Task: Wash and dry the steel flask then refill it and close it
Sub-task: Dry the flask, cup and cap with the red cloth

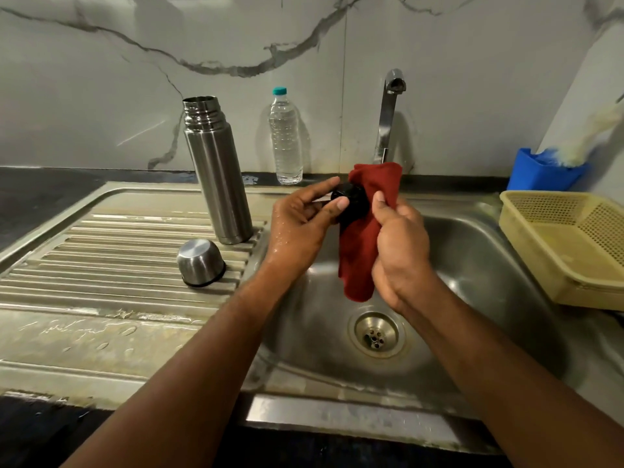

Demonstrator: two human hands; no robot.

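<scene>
Above the sink basin [466,251], a black stopper [349,201] is pinched between the thumb and fingers of the wet left hand [300,224], while a red cloth [363,231] is gripped in the curled right hand [400,244] and pressed against it. The steel flask [216,170] is stood upright and uncapped on the ribbed drainboard [111,258], its steel cup [201,263] placed upside down just in front, and a plastic water bottle [285,136] is seen by the wall beside the tap [388,113].

Open steel flask [217,170], its parts apart

The flask stands upright and uncapped on the ribbed drainboard, left of the basin. Its steel cup lid [200,263] rests mouth-down just nearer. The black stopper [349,201] is held against a red cloth [363,231] over the basin.
</scene>
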